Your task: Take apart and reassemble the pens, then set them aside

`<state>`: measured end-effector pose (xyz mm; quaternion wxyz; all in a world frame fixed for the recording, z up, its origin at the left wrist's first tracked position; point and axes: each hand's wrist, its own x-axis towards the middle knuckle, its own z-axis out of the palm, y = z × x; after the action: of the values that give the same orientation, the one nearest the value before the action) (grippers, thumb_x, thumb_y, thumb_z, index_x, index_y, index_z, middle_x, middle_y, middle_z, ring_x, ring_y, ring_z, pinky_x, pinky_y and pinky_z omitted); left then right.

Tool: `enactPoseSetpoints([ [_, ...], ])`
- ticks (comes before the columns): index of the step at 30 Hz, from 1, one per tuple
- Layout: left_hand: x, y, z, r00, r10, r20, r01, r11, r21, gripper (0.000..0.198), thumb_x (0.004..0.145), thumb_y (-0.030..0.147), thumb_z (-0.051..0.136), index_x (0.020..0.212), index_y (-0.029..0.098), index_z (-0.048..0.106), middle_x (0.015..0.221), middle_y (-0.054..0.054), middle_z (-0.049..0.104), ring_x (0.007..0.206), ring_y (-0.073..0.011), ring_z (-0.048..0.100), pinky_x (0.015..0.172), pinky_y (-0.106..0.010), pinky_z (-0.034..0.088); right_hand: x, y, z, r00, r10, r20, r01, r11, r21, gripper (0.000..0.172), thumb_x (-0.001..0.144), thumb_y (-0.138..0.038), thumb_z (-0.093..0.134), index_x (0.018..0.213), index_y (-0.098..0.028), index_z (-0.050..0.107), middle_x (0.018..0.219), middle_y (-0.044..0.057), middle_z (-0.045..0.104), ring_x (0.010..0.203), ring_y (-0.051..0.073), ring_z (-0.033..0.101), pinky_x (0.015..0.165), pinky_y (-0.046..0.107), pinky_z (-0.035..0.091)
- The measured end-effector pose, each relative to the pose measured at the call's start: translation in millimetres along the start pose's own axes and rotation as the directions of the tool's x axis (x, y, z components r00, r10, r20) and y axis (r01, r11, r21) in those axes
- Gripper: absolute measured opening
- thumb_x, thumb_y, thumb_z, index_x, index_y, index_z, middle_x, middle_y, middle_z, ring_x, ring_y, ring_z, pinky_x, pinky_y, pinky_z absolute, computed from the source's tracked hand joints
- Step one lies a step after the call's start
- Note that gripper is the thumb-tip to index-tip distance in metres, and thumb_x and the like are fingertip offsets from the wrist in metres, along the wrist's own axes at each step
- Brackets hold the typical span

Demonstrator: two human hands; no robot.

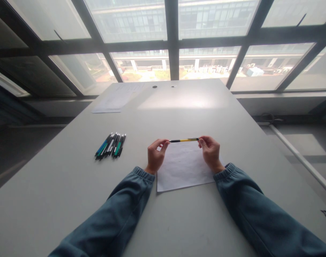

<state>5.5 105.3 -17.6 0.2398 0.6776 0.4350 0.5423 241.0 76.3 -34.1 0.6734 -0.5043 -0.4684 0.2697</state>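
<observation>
A yellow and black pen (184, 140) is held level between my two hands, above the far edge of a white sheet of paper (185, 171). My left hand (156, 153) pinches its tip end between thumb and fingers. At the other end, by the clip, my right hand (211, 151) is closed on the pen in a similar pinch. The paper lies flat on the table, partly under my right wrist. To the left of my hands, several pens (110, 146) in black, blue, green and white lie side by side in a loose bunch.
The white table (71, 178) stretches away toward large windows with dark frames (172, 43). Several papers (114, 98) lie at its far left. Two round holes, one of them a dark grommet (154, 87), sit near the far edge. A small dark mark (325, 213) shows at right.
</observation>
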Motion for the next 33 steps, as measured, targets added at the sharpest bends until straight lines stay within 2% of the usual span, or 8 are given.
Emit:
enactPoseSetpoints([
  [33, -0.4, -1.5, 0.8, 1.0, -0.004, 0.0, 0.004, 1.0, -0.007, 0.02, 0.094, 0.036, 0.066, 0.088, 0.02, 0.075, 0.085, -0.004, 0.075, 0.08, -0.0167, 0.066, 0.074, -0.029, 0.049, -0.4, -1.7, 0.5, 1.0, -0.02, -0.001, 0.02, 1.0, -0.015, 0.022, 0.088, -0.04, 0.07, 0.085, -0.018, 0.069, 0.067, 0.0, 0.065, 0.059, 0.014, 0.059, 0.057, 0.029, 0.05],
])
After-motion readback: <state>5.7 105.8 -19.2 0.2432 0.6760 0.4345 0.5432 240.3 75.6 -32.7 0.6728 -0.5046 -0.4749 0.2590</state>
